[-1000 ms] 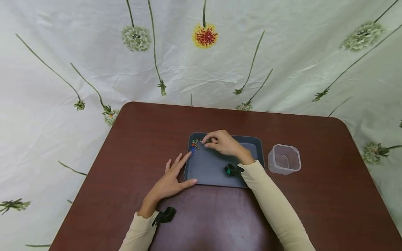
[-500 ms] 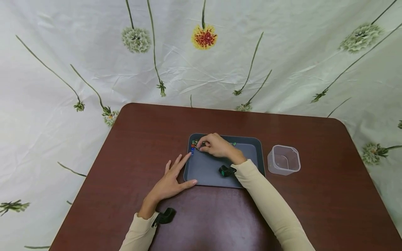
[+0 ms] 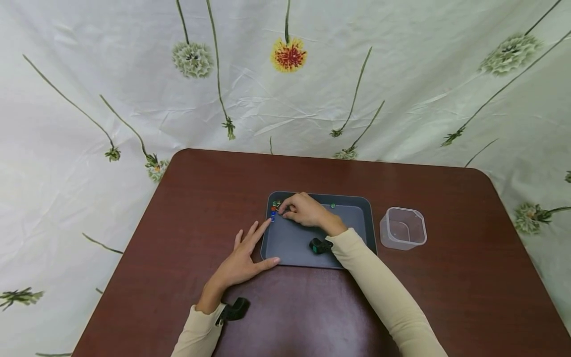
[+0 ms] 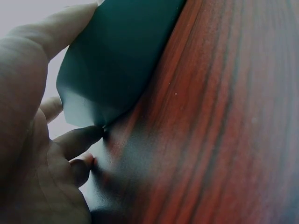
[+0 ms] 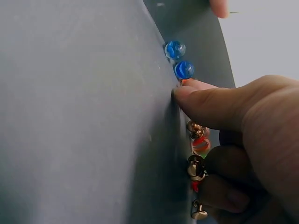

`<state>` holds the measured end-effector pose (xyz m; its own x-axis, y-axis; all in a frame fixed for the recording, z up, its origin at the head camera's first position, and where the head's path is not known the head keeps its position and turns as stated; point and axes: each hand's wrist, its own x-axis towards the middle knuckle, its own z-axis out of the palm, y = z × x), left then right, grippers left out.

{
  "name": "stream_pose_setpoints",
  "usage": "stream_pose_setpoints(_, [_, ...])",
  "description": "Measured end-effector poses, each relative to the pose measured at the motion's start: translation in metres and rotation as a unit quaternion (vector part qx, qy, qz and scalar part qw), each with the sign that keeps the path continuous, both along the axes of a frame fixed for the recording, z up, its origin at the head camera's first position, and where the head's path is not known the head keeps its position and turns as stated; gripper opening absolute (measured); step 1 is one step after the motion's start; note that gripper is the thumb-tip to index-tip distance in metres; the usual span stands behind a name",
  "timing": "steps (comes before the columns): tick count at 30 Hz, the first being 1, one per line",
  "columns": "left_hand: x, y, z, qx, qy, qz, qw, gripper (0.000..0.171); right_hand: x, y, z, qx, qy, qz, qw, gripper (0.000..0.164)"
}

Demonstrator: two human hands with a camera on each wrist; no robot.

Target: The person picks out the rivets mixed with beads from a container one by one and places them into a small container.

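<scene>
My left hand [image 3: 241, 260] lies along the left side of a grey-blue tray [image 3: 294, 250], its fingers spread and touching the tray's edge. Over the tray's far left corner, my right hand [image 3: 308, 210] reaches down with thumb and index finger close together. A thin dark edge shows at the thumb tip; whether something is pinched there is unclear. In the right wrist view, two blue glass marbles [image 5: 185, 70] sit against the tray wall just beyond the thumb. An orange-streaked marble [image 5: 202, 145] and several small shiny gold pieces [image 5: 196, 170] lie beside the curled fingers, partly hidden.
A green marble [image 3: 333, 205] rests near the tray's far side. To the right of the tray stands a clear plastic container [image 3: 403, 229] on the brown table [image 3: 464, 277]. A flower-patterned white cloth [image 3: 401, 74] hangs behind.
My right hand has moved left toward the corner cluster, and the green marble on the tray's far side has come into sight. The left hand stays where it was.
</scene>
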<state>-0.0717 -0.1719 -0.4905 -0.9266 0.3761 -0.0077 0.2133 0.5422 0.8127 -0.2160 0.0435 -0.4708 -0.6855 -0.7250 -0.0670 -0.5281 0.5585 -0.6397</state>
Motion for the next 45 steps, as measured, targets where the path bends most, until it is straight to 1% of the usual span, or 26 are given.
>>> stream_pose_setpoints(9, [0.0005, 0.0003, 0.0004, -0.003, 0.005, 0.001, 1.0000, 0.093, 0.0009, 0.0010, -0.0006, 0.001, 0.012, -0.009, 1.000, 0.014])
stream_pose_setpoints(20, [0.0010, 0.0001, 0.0019, -0.004, 0.001, 0.000, 1.0000, 0.093, 0.0014, 0.0036, 0.0004, 0.002, 0.025, -0.014, 1.000, 0.017])
stream_pose_setpoints(27, [0.0006, -0.0001, 0.0015, -0.005, 0.001, 0.000, 1.0000, 0.093, 0.0012, 0.0063, 0.0044, -0.004, 0.019, -0.025, 0.999, 0.016])
stream_pose_setpoints(36, [0.0018, 0.0001, 0.0043, -0.004, -0.003, 0.003, 1.0000, 0.093, 0.0004, 0.0070, 0.0018, 0.001, 0.019, -0.025, 0.999, 0.016])
stream_pose_setpoints(45, [0.0019, -0.0006, 0.0031, -0.007, -0.003, 0.004, 1.0000, 0.093, 0.0001, 0.0071, 0.0006, -0.004, 0.020, -0.022, 1.000, 0.015])
